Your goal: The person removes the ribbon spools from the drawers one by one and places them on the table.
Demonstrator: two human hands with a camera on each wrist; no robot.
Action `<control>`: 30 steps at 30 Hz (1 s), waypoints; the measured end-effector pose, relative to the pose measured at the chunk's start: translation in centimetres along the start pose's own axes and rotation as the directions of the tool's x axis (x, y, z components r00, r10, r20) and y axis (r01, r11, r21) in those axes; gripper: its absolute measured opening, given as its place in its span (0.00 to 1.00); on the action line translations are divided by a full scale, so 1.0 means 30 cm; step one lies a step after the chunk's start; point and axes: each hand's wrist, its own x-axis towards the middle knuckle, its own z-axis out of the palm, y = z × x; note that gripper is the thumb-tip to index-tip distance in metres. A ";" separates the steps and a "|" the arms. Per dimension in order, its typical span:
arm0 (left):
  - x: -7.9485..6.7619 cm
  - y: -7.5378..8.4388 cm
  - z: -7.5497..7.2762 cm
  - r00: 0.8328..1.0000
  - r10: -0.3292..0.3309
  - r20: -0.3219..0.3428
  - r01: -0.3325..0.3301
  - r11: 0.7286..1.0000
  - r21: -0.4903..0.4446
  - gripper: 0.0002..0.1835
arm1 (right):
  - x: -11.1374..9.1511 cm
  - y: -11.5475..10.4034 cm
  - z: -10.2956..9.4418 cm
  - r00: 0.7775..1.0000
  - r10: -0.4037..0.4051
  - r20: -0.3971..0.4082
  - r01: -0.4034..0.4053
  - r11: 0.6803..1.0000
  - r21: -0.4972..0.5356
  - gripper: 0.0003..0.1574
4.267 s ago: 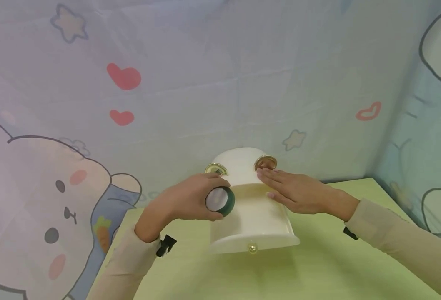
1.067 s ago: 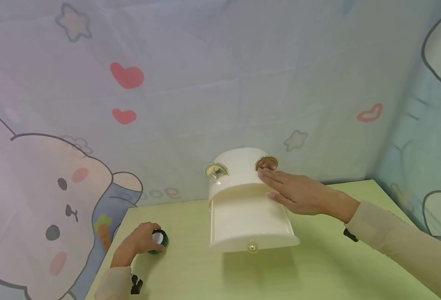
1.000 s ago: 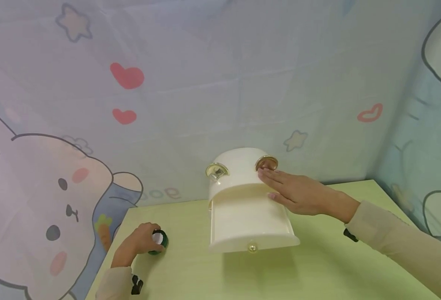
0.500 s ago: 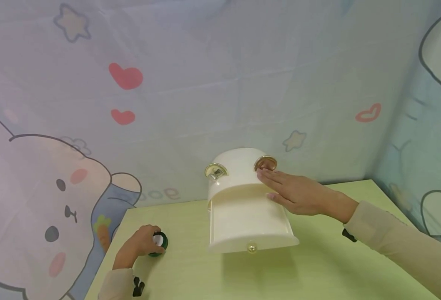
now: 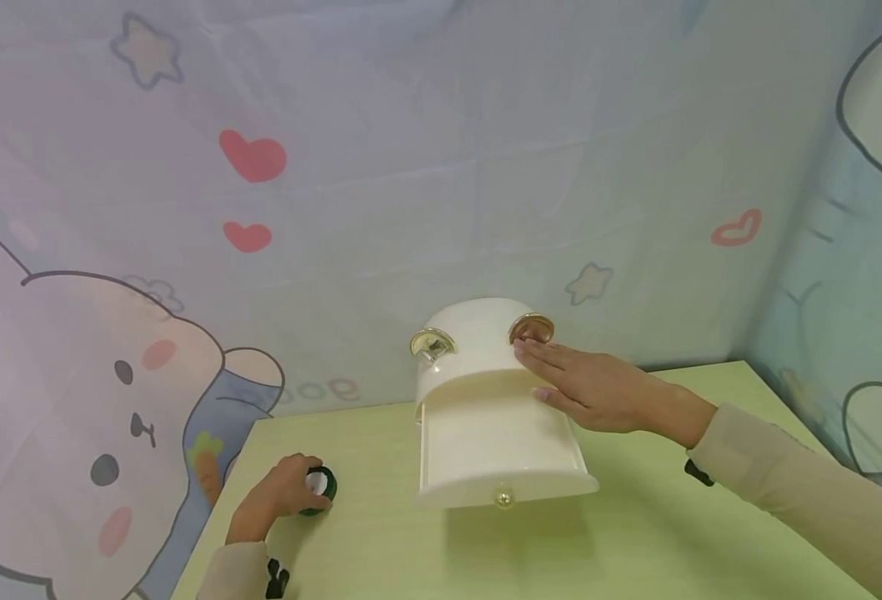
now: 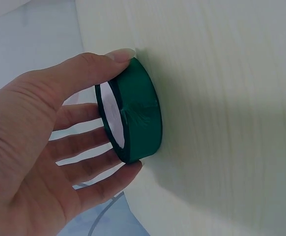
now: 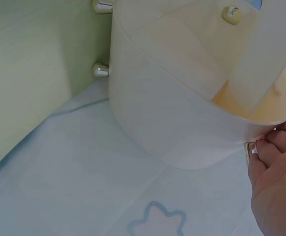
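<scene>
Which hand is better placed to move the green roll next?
Left, most likely: the left hand grips the green roll at the left of the table, while the right hand rests against the white box, farther from the roll.

Plenty of room on the left: a broad lane of bare tabletop (image 5: 373, 500) runs between the left hand (image 5: 283, 487), with its green roll (image 6: 143, 108), and the white box (image 5: 478, 329)! Head-on it's trickier, since the pulled-out drawer (image 5: 497, 442) juts forward, gold knob (image 5: 504, 497) foremost. From above, a hand could drop straight into that drawer. Over on the right, the right hand (image 5: 594, 387) and its sleeve (image 5: 801, 483) bar the approach, and the wall cloth (image 5: 486, 208) hems in the rear.
</scene>
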 end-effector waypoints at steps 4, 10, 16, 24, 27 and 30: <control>0.002 0.001 0.000 1.000 -0.014 0.005 0.014 1.000 -0.004 0.40 | -0.001 0.000 0.000 1.000 0.003 -0.002 -0.003 1.000 -0.003 0.40; 0.000 -0.002 0.004 1.000 -0.014 0.013 0.014 1.000 -0.008 0.42 | -0.002 -0.001 0.000 1.000 0.006 0.001 -0.006 1.000 -0.005 0.41; -0.017 0.012 -0.001 1.000 0.013 -0.005 -0.013 1.000 -0.009 0.44 | -0.001 -0.005 -0.004 1.000 0.000 0.007 0.000 1.000 0.012 0.40; -0.066 0.111 -0.051 0.996 0.059 -0.072 -0.055 0.997 0.051 0.37 | 0.001 -0.010 -0.004 1.000 -0.011 0.003 0.011 1.000 0.004 0.40; -0.084 0.169 -0.079 0.989 0.097 -0.110 -0.087 0.992 0.095 0.35 | 0.001 -0.010 -0.005 1.000 -0.008 0.004 0.008 1.000 0.010 0.40; -0.100 0.227 -0.102 0.982 0.133 -0.137 -0.112 0.982 0.149 0.34 | 0.001 -0.010 -0.006 1.000 -0.005 0.002 0.005 1.000 0.013 0.40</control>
